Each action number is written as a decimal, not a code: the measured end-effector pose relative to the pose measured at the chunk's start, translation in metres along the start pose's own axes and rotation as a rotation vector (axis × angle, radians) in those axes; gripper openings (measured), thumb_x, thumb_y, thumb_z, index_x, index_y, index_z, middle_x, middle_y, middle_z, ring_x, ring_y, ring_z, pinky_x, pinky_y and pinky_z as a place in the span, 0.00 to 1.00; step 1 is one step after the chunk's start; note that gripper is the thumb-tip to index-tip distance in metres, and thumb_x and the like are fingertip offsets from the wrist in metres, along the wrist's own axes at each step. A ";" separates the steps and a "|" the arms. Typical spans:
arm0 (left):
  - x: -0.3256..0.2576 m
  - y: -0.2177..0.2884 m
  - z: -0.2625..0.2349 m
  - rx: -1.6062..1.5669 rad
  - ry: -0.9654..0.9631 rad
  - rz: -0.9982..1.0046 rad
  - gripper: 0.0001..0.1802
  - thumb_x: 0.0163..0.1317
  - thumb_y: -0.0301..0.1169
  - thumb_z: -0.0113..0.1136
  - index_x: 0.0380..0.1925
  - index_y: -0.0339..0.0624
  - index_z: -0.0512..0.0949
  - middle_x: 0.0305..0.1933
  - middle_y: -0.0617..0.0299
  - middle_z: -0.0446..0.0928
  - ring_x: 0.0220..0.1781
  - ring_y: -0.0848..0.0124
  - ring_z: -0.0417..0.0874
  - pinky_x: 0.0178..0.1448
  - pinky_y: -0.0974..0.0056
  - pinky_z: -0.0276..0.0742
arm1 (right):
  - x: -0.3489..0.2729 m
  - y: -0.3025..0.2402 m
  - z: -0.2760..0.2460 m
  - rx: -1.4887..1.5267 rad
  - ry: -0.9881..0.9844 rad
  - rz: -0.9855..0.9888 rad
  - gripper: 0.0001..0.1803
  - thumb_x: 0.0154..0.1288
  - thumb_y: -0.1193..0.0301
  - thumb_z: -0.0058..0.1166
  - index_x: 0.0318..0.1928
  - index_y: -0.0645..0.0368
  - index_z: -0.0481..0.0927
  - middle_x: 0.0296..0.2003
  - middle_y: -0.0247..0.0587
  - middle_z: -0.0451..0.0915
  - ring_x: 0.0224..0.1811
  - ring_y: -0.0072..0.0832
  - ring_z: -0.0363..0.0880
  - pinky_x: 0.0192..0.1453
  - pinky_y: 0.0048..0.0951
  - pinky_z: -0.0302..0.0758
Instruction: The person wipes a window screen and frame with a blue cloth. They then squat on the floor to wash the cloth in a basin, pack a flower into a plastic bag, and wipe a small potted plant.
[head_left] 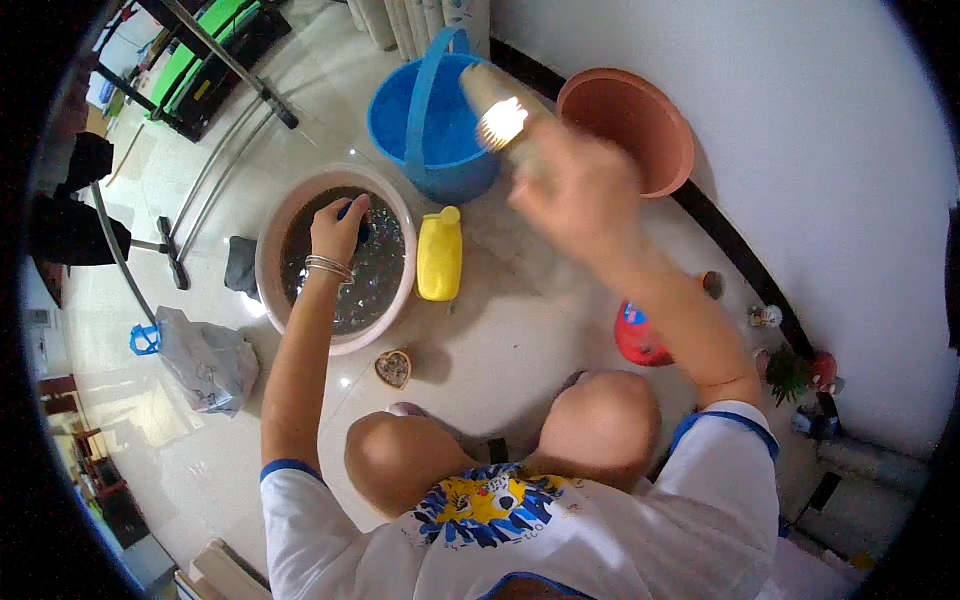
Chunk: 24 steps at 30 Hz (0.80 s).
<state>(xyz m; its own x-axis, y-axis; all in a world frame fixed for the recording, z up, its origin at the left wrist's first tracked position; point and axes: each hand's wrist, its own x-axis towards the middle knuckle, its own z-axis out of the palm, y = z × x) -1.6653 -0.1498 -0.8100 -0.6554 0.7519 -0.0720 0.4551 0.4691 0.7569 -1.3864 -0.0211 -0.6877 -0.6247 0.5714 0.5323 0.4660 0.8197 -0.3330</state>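
My left hand (340, 228), with bracelets at the wrist, is closed on a small dark blue thing (362, 233) in a pale pink basin (266, 245). Dark grey, sudsy water (365, 300) fills the basin; the lower part of the dark blue thing is hidden. Blurred by motion, my right hand (580, 185) is raised between a blue bucket (450, 183) and a brown-red tub (670, 145). It grips a long grey-beige thing (478, 88) with a bright glare on it, whose kind I cannot make out. Beside the basin is a yellow plastic bottle (440, 260).
A heart-shaped container (393, 369) sits near my knees. Left of the basin are a dark grey lump (241, 266) and a plastic bag (205, 360). A red container (640, 340) is under my right forearm. Metal rack legs (215, 165) stand at far left; a wall (800, 130) bounds the right.
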 end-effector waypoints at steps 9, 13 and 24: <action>-0.002 0.041 0.028 0.017 -0.038 0.111 0.22 0.54 0.47 0.56 0.24 0.34 0.80 0.20 0.55 0.77 0.24 0.69 0.77 0.34 0.64 0.71 | -0.049 0.249 -0.040 -0.390 -0.043 0.951 0.38 0.55 0.50 0.55 0.56 0.68 0.65 0.44 0.59 0.74 0.46 0.47 0.76 0.50 0.41 0.72; -0.003 0.048 0.034 0.049 -0.055 0.081 0.22 0.54 0.46 0.56 0.25 0.34 0.80 0.21 0.54 0.78 0.24 0.67 0.78 0.35 0.64 0.72 | -0.084 0.259 -0.017 0.483 -0.242 1.343 0.29 0.59 0.56 0.52 0.46 0.75 0.68 0.34 0.56 0.76 0.34 0.39 0.79 0.30 0.36 0.77; -0.020 0.058 0.019 -0.063 -0.167 0.112 0.13 0.52 0.31 0.54 0.35 0.37 0.81 0.30 0.57 0.81 0.31 0.73 0.79 0.40 0.69 0.73 | -0.109 0.254 -0.031 0.753 0.033 1.153 0.13 0.63 0.71 0.42 0.29 0.71 0.71 0.19 0.46 0.75 0.12 0.29 0.74 0.13 0.26 0.70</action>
<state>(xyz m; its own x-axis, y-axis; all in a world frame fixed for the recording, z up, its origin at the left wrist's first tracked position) -1.6143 -0.1288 -0.7775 -0.4914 0.8665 -0.0879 0.4777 0.3525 0.8047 -1.1807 0.1232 -0.8060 -0.1003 0.9436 -0.3157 0.2503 -0.2831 -0.9258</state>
